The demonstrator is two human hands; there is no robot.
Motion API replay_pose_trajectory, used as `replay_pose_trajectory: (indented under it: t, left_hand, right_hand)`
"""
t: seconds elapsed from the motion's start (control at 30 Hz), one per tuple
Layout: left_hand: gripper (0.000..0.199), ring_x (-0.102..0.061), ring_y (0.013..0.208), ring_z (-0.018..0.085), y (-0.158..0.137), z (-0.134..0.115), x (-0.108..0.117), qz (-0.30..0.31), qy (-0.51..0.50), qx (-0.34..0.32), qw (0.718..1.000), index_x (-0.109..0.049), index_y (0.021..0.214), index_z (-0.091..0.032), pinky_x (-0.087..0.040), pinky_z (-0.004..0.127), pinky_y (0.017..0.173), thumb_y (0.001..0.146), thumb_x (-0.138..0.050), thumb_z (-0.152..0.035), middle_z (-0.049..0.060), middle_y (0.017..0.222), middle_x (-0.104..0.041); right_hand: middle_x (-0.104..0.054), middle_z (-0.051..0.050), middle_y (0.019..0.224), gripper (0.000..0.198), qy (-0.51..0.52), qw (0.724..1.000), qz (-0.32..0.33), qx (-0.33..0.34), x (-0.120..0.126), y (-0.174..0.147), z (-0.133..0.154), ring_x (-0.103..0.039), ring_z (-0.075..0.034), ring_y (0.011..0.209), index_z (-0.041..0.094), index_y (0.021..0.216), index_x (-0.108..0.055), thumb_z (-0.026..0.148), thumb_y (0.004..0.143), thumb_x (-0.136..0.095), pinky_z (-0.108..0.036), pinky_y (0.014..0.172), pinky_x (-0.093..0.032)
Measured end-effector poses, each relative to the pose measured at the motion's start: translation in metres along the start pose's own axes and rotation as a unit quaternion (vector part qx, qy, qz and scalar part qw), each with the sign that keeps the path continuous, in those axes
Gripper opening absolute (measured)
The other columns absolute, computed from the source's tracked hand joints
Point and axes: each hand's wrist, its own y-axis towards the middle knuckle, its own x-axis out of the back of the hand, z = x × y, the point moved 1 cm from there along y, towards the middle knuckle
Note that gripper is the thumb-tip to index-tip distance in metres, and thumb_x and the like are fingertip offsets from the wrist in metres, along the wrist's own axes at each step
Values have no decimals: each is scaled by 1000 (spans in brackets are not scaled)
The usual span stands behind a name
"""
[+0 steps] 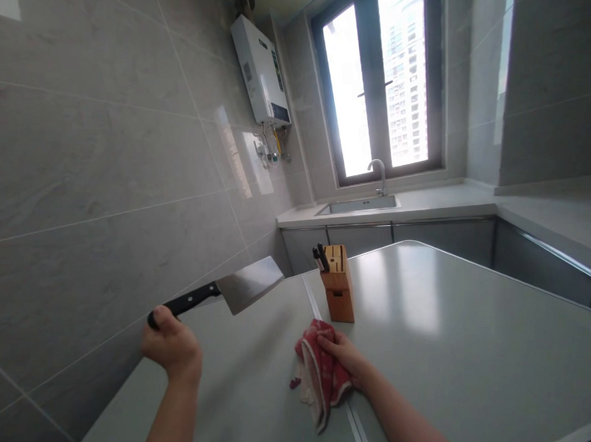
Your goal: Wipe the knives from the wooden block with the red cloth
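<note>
My left hand (171, 342) grips the end of the black riveted handle of a cleaver (252, 283), holding it above the table with the broad steel blade pointing right. In my right hand (341, 355) is a bunched red cloth (319, 373) with pale edging, its lower end hanging toward the tabletop. Just beyond the cloth stands a wooden knife block (339, 298). A few dark-handled utensils (321, 256) stick out of its left side, and open slots show on its top. Small dark red bits (295, 383) show at the cloth's left edge.
The pale table (473, 343) has a metal-trimmed seam across it. Behind it run a white counter (444, 197) with a sink (362, 205) and tap (380, 176), below a window. Grey tiled wall borders the left, where a white water heater (261, 73) hangs high.
</note>
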Motion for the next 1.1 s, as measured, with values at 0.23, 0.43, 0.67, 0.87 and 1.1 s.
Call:
replay_pose_trajectory:
  t: [0.23,0.43,0.67,0.87,1.1]
  left_hand:
    - [32,-43,55,18,-47,49,-20,17,33,-38,999,-42,63,-20,-32,29,55,83,-35,-43,0,55,-41]
    - [31,-44,57,16,-71,46,-18,68,11,-146,987,-44,65,-19,-32,26,56,86,-37,-40,0,59,-44]
    - [23,-44,61,15,-74,25,-8,178,-74,-380,905,-44,69,-19,-36,26,60,86,-47,-33,0,64,-45]
    - [16,-45,64,16,-86,-3,14,264,-128,-537,791,-49,73,-18,-39,30,65,84,-52,-30,3,65,-49]
    - [20,-49,68,18,-109,-15,38,306,-172,-647,677,-54,76,-15,-42,36,70,87,-47,-30,5,64,-51]
  right_hand:
    - [-71,-8,87,35,5,1000,4,0,1,2,-1,-67,-22,82,14,89,-61,39,67,-73,-39,83,-48]
    - [-72,-6,83,32,11,999,-28,18,0,5,-3,-68,-20,77,15,86,-62,37,66,-74,-35,78,-50]
    - [-72,-7,81,32,67,997,-41,1,-5,3,2,-68,-21,77,15,85,-63,40,68,-72,-35,79,-52]
    - [-72,-10,84,36,127,991,-32,-29,-3,4,0,-68,-24,79,14,89,-61,44,71,-68,-42,80,-53]
    - [-71,-7,73,32,107,992,-59,-34,-1,8,-6,-68,-18,66,13,79,-61,43,72,-68,-32,69,-55]
